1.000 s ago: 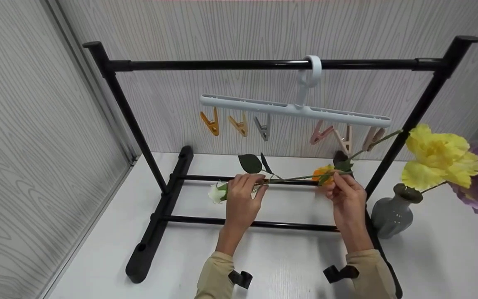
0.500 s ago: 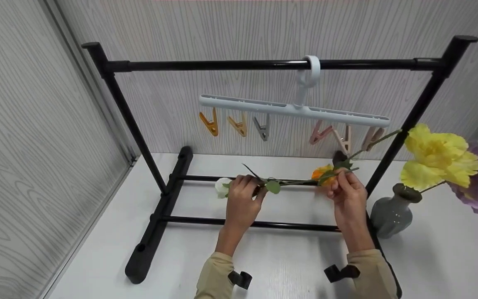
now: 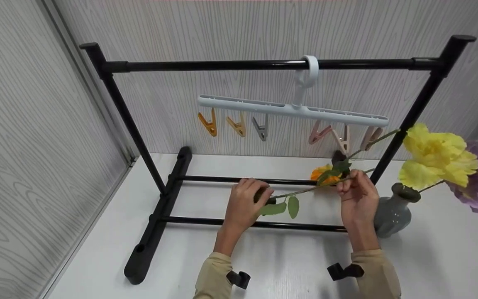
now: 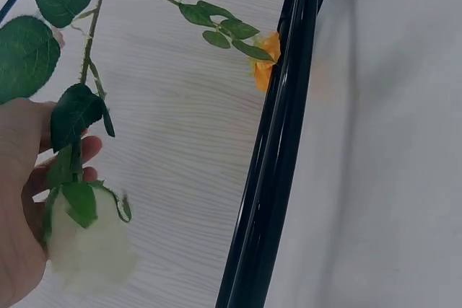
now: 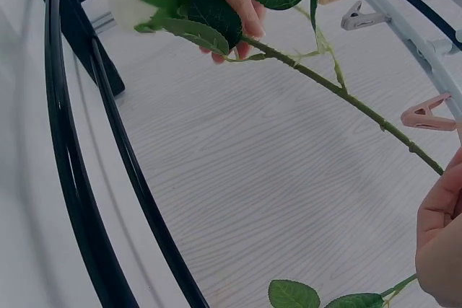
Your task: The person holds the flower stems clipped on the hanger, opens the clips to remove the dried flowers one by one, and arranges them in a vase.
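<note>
A white rose [image 4: 94, 250] hangs bloom-down in the left wrist view, its stem held by my left hand [image 3: 243, 205] just behind the bloom. In the head view the left hand hides that bloom. Its green stem [image 5: 361, 108] runs rightward to my right hand [image 3: 360, 203], which pinches it near the cut end. Dark leaves [image 4: 76, 117] stand out by the left fingers. Beside the right hand, an orange flower [image 3: 322, 173] hangs head-down, its stem rising to the rightmost clothespin [image 3: 371, 137].
A light blue clip hanger [image 3: 255, 105] with several clothespins hangs from the black rack's top bar [image 3: 206, 65]. At right stands a grey vase [image 3: 394, 214] holding a yellow flower [image 3: 438, 155] and a purple flower [image 3: 477, 195]. Low crossbars [image 3: 297, 225] run beneath my hands.
The rose has turned in the left hand, so its leaves now hang below the stem and its bloom has gone behind the hand. My right hand has shifted slightly right.
</note>
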The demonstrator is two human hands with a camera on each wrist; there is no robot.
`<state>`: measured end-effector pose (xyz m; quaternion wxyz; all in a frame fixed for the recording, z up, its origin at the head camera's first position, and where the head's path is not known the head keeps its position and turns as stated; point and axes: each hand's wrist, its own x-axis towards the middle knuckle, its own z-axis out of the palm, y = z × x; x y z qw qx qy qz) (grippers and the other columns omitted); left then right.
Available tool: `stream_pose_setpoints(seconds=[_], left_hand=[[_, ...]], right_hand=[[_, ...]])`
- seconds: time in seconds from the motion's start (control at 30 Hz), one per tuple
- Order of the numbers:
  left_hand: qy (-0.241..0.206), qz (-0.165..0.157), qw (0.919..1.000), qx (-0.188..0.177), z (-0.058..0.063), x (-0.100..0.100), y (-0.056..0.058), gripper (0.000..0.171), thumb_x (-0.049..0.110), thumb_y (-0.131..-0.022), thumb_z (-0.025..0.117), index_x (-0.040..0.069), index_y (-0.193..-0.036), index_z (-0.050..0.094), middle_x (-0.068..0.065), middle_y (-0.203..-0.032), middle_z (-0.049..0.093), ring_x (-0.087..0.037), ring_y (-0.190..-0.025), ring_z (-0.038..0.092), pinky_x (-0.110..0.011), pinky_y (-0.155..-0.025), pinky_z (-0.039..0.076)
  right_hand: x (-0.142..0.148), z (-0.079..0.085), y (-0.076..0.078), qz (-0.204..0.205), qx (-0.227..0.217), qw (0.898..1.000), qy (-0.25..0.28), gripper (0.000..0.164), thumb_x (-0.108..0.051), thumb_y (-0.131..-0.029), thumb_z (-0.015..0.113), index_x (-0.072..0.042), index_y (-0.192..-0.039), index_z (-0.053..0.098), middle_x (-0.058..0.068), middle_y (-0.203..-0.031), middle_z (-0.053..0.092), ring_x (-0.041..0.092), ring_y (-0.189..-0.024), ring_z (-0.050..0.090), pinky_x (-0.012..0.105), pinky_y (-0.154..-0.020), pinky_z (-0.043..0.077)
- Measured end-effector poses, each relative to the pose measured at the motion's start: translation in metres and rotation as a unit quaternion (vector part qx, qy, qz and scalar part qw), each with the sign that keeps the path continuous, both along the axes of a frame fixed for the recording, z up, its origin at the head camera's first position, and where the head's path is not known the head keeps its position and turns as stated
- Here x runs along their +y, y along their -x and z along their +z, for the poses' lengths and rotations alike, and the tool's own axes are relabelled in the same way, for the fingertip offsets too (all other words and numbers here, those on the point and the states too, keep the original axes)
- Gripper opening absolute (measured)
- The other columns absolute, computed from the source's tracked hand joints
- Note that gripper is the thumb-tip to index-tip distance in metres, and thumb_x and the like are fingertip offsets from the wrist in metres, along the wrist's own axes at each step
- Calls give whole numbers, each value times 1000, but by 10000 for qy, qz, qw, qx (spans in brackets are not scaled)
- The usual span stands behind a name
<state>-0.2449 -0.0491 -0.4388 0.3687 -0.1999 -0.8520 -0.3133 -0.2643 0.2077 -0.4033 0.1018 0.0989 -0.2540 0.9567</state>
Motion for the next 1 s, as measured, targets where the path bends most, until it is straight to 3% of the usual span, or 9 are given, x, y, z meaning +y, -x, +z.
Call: stream_pose_setpoints(seconds=[0.13,0.43,0.63,0.8,0.9,1.0], left_hand=[[-26,-13,9996,-278,1,-1,-1,25,30,-100,70,7,-109,76,-7,-103,73,-27,-99,67,-47,-87,52],[-579,289,9968,-470,3,-9,-1,34,32,-102,68,5,-121,70,-10,-111,70,-27,-105,66,-49,-88,52],[-982,-50,9934,-594,3,-8,-2,31,24,-102,69,1,-122,68,-12,-111,71,-27,-108,67,-46,-94,54],[-1183,-329,9922,-222,3,-7,-1,27,17,-99,73,0,-119,68,-13,-106,71,-26,-103,69,-43,-90,57],[-1237,-370,9916,115,3,-7,0,27,15,-97,75,-1,-118,68,-14,-104,71,-25,-101,69,-42,-89,57],[-1263,-411,9903,409,3,-7,1,28,13,-95,77,-1,-118,68,-13,-104,70,-25,-100,69,-41,-88,58]], right_hand=[[4,0,0,72,-80,9991,404,40,-17,-114,35,2,-85,57,12,-67,55,22,-57,54,31,-57,47],[11,2,0,67,-224,9926,1191,51,-27,-114,35,4,-82,58,13,-72,56,23,-52,48,32,-51,44],[14,4,0,-14,-336,9885,1473,54,-27,-115,35,6,-78,57,14,-65,53,24,-47,45,31,-46,42],[17,5,1,-172,-624,9920,1081,48,-23,-114,39,4,-79,57,13,-61,52,22,-48,48,31,-47,42],[18,6,3,-317,-973,9941,359,39,-17,-112,44,3,-81,58,11,-59,53,20,-50,52,29,-49,43],[19,6,3,-389,-1272,9898,-502,31,-12,-110,49,1,-86,62,10,-60,56,19,-53,56,27,-51,48]])
